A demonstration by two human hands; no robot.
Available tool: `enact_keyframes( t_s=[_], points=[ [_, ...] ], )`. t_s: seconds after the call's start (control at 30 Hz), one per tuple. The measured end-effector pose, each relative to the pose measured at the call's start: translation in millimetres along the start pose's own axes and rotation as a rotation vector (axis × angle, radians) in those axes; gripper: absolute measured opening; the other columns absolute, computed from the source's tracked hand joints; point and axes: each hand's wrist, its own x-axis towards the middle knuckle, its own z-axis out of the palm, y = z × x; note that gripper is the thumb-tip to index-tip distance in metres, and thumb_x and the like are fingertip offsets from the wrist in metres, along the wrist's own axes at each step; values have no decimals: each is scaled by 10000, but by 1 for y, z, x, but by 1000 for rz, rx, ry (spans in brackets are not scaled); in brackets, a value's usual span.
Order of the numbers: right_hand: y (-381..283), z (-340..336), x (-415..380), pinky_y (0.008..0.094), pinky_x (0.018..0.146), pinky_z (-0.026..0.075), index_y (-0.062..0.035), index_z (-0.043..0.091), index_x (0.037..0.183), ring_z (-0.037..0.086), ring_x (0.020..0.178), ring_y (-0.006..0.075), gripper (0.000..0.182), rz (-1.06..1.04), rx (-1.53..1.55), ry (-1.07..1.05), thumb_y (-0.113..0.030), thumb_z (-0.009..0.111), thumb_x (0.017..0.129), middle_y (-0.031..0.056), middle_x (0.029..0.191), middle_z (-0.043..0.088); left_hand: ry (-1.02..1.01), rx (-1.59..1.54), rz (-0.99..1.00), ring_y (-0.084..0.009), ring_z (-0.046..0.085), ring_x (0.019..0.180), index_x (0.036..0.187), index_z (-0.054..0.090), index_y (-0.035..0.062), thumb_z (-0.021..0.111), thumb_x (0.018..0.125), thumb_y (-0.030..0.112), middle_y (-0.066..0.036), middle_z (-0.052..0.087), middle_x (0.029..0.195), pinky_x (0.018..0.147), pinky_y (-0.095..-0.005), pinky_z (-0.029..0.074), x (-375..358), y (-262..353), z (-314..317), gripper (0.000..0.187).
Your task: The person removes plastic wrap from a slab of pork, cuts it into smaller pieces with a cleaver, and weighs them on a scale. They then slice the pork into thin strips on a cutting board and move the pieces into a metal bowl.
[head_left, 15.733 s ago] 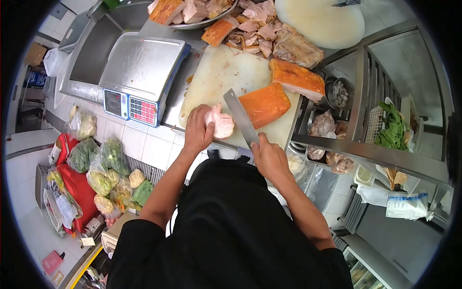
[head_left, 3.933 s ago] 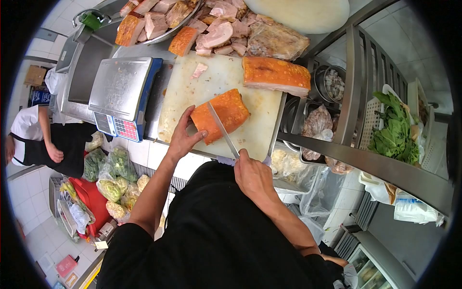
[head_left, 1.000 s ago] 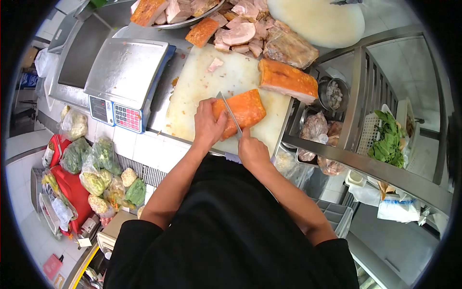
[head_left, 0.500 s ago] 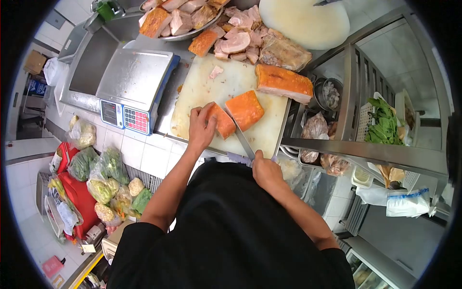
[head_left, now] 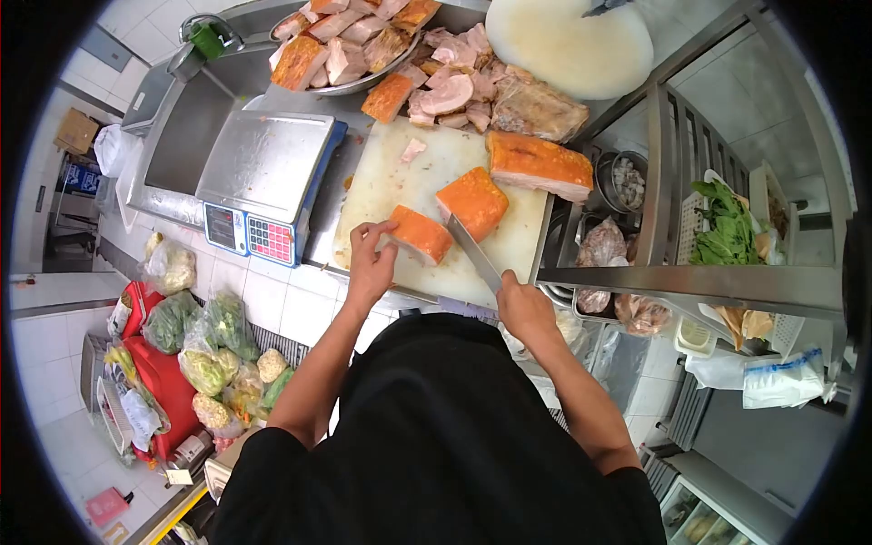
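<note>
On the white cutting board (head_left: 372, 195) lie two separate pieces of roast pork with orange, crisp-looking skin. The fingers of my left hand (head_left: 371, 259) are curled round the left end of the nearer, smaller roast pork piece (head_left: 421, 234). My right hand (head_left: 527, 309) grips the handle of a kitchen knife (head_left: 477, 254); its blade points up and left, and its tip is at the lower left edge of the other roast pork piece (head_left: 474, 205). A longer roast pork slab (head_left: 540, 163) rests at the board's upper right.
Left of the board stands a digital scale (head_left: 268, 168) beside a sink (head_left: 186, 145). Behind are a metal bowl of pork chunks (head_left: 350, 86), loose meat pieces (head_left: 450, 95) and a round board (head_left: 572, 45). A metal rack (head_left: 690, 277) borders the right; bagged vegetables (head_left: 218, 345) sit lower left.
The nearer pork piece has shifted left, widening the gap between the two pieces. My left fingers have moved from its top to its left end. The knife has come out of the gap.
</note>
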Motion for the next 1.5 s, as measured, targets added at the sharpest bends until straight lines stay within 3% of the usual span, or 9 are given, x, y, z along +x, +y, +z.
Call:
enact_keyframes(
  t_s=[0.1, 0.17, 0.2, 0.27, 0.37, 0.6, 0.8, 1.03, 1.5],
  points=[
    [-2, 3, 12, 602, 738, 540, 21, 551, 1007, 699, 790, 506, 170, -29, -17, -9, -139, 510, 968, 320, 789, 686, 122, 178, 78, -401, 467, 1315, 1277, 622, 119, 767, 794, 180, -184, 416, 1419, 993, -478, 504, -7, 18, 11, 508],
    [-5, -1, 17, 606, 755, 534, 18, 546, 1020, 697, 804, 510, 196, -34, -12, -12, -173, 521, 982, 319, 800, 690, -29, 575, 379, -424, 423, 1348, 1254, 616, 124, 797, 751, 217, -181, 404, 1466, 1004, -493, 505, -3, 59, 19, 543],
    [-4, 0, 17, 606, 755, 534, 18, 546, 1020, 697, 804, 510, 196, -37, -19, -16, -173, 521, 982, 319, 800, 690, -25, 570, 373, -424, 423, 1348, 1254, 616, 124, 797, 751, 217, -181, 404, 1466, 1004, -493, 505, 2, 69, 19, 543],
    [-1, 9, 19, 610, 770, 528, 9, 542, 1039, 695, 823, 512, 226, -18, 14, -14, -212, 532, 993, 317, 820, 694, -370, 817, 256, -444, 390, 1364, 1277, 606, 132, 824, 706, 250, -186, 416, 1462, 1047, -519, 474, 16, 79, 18, 622],
    [-1, 13, 18, 612, 770, 527, -1, 541, 1053, 696, 830, 508, 236, 11, 18, -17, -230, 531, 997, 316, 839, 697, -520, 736, 230, -450, 365, 1400, 1237, 612, 126, 846, 680, 251, -207, 401, 1491, 1103, -496, 444, 35, 69, 12, 617],
    [1, 16, 16, 609, 757, 528, -7, 551, 1084, 696, 808, 497, 234, 2, 42, 12, -217, 528, 985, 308, 819, 696, -129, 330, 386, -459, 427, 1359, 1111, 566, -6, 815, 756, 275, -237, 389, 1501, 1117, -497, 403, 4, -2, -20, 517],
    [-13, 4, 2, 602, 698, 530, -14, 552, 1118, 685, 740, 491, 237, -127, 93, 89, -206, 540, 979, 285, 749, 682, 1, 302, 482, -431, 438, 1359, 1167, 588, 40, 732, 809, 234, -233, 443, 1475, 1132, -491, 372, 11, -1, -13, 432],
    [-41, -4, 2, 602, 665, 526, -17, 536, 1081, 671, 689, 490, 208, -204, 120, 85, -194, 556, 974, 270, 698, 663, -19, 338, 428, -394, 490, 1205, 1125, 625, 61, 683, 794, 214, -177, 530, 1261, 1055, -476, 407, 24, 2, 1, 369],
    [-75, -11, 36, 579, 718, 551, 45, 550, 1076, 701, 750, 472, 196, -195, 40, -3, -75, 521, 923, 278, 768, 695, 38, 385, 406, -363, 505, 1159, 1101, 612, 92, 710, 781, 220, -132, 550, 1205, 987, -466, 414, 31, -5, 13, 358]
  ],
)
